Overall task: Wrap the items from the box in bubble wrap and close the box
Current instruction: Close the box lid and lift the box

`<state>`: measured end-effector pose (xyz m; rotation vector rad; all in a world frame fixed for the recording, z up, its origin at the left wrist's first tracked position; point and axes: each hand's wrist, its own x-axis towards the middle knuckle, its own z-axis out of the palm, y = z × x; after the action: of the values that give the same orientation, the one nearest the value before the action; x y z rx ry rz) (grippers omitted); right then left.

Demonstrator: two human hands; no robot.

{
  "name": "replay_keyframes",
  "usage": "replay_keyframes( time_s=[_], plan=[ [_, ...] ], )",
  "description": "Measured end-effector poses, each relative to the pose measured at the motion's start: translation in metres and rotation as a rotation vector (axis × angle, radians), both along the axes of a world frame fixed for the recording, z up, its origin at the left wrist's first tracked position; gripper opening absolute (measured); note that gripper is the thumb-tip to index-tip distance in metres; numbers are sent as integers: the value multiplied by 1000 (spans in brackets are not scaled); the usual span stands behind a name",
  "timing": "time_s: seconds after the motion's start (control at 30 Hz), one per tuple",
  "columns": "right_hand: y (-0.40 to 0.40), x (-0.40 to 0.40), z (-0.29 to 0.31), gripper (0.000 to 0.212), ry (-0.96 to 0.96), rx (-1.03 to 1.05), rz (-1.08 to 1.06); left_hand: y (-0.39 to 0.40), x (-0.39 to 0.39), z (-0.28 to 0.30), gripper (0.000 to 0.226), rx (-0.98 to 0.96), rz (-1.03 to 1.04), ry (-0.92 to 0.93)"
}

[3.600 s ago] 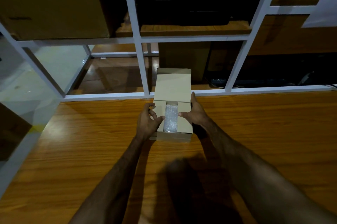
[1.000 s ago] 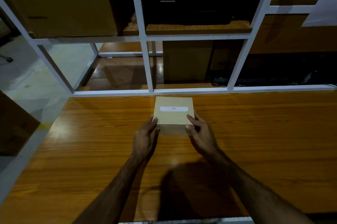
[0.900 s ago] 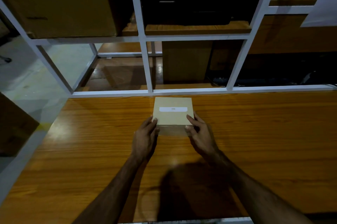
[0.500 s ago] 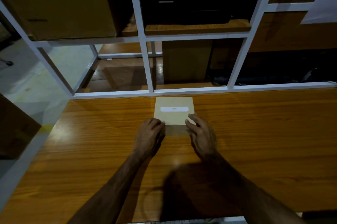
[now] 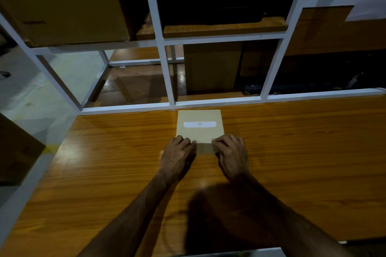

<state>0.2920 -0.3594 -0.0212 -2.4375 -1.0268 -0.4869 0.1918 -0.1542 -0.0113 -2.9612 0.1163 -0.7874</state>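
A small tan cardboard box (image 5: 200,131) with a white label lies closed on the wooden table (image 5: 309,152), close to the table's far edge. My left hand (image 5: 177,155) sits at the box's near left corner, and its curled fingers hold the front edge of the lid. At the near right corner my right hand (image 5: 231,154) holds the same edge with its fingers curled too. The bubble wrap and the items are hidden inside the box.
A white metal shelf frame (image 5: 167,72) rises just behind the box. A large cardboard carton (image 5: 62,1) sits on its upper left shelf. Another brown carton (image 5: 213,66) stands behind the frame. The table's left edge drops to the floor (image 5: 31,93).
The box went from open, with bubble wrap showing, to closed. In the last second both hands slid back to the near edge and their fingers curled.
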Motion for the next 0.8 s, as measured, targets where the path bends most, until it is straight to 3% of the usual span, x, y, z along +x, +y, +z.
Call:
replay_keyframes(
  time_s=[0.37,0.6,0.8],
  plan=[
    [4,3,5,36,46,-37,18,2,2,-3,49,-55,-10,31],
    [-2,-3,19,27,-60,-121,82,-6,2,8,39,1,-7,47],
    [22,-16,14,25,-38,-81,-2,-20,7,20,36,75,-78,56]
  ],
)
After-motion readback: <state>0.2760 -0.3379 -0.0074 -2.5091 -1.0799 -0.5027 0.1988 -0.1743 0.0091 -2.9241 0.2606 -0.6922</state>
